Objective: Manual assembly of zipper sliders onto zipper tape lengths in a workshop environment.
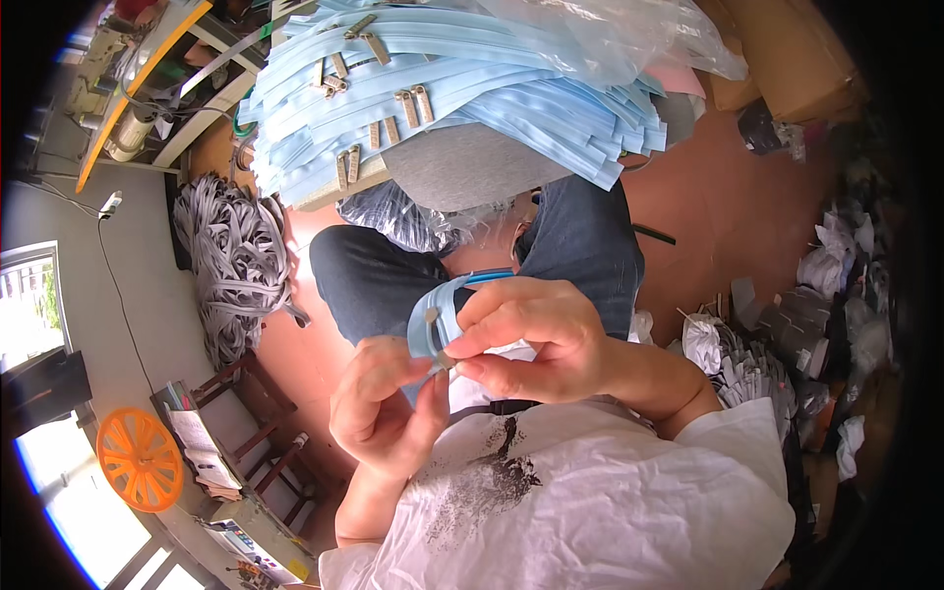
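A light blue zipper (421,332) is bent into a curve between my two hands, above my lap. A metal slider shows on its tape. My left hand (382,403) pinches the lower end of the zipper with thumb and forefinger. From the other side my right hand (536,339) grips the zipper between thumb and fingers, its fingertips close to those of the left. Just what lies between the fingertips is partly hidden. Beyond my knees, a thick pile of light blue zippers (452,59) with metal pulls covers a table topped partly with grey cloth (472,167).
Clear plastic sheeting (629,39) lies over the pile, with cardboard boxes (796,59) behind. Grey tape (231,265) is heaped on the floor at left. An orange wheel (140,459) stands near the window. Scraps and bags (737,364) crowd the right.
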`<state>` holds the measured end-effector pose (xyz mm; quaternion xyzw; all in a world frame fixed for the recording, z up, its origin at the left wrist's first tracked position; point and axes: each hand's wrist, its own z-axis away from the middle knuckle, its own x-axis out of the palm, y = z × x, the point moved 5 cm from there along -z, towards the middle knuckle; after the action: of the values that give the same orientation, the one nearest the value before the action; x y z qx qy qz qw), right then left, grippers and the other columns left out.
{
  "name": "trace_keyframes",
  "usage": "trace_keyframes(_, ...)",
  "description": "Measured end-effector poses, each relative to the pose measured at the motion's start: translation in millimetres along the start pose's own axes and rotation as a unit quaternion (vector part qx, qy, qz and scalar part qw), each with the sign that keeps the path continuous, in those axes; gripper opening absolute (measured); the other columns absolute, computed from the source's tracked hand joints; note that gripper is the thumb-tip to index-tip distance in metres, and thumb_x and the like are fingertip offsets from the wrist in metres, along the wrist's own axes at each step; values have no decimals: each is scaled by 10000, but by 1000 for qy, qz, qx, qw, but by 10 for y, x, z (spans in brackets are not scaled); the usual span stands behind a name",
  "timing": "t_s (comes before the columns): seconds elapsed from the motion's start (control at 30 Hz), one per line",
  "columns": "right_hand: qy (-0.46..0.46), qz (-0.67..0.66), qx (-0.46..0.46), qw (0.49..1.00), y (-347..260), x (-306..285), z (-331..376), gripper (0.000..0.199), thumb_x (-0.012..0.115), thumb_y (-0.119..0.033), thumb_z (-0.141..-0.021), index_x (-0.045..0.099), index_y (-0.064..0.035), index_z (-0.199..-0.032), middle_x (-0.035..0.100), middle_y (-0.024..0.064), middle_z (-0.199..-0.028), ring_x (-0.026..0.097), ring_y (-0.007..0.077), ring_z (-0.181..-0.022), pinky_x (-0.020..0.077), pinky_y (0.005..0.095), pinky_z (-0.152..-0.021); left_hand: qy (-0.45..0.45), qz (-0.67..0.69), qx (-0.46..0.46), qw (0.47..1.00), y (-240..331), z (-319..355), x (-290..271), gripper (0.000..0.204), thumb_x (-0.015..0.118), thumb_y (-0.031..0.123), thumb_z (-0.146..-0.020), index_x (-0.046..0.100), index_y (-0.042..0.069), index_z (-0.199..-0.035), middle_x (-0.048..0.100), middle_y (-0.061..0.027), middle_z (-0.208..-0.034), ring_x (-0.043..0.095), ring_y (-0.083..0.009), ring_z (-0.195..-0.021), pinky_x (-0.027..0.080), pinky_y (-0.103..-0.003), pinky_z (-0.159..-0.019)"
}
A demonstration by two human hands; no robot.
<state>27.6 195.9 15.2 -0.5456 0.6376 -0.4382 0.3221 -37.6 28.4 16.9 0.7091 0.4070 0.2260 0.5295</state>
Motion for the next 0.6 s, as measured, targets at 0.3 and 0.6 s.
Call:
trace_keyframes(0.3, 0, 33, -16, 999, 23, 2, -60, 191, 782, -49, -801, 694, -13, -965, 674, 105, -879, 667, 202, -764, 518, 301, -646, -10, -120, 29, 992, 86, -116, 27, 186, 723, -42, -782, 674, -50, -962, 598, -98, -801, 560, -208, -732, 436, -309, -662)
trace_keyframes(0.6, -17, 46, -12, 999, 18, 14, -86, 210, 797, -47, -778, 696, -38, -961, 648, 94, -920, 632, 179, -798, 494, 298, -679, 12, -71, 31, 997, 71, -79, 12, 140, 733, 26, -814, 673, -38, -923, 597, -96, -811, 557, -208, -745, 442, -313, -669)
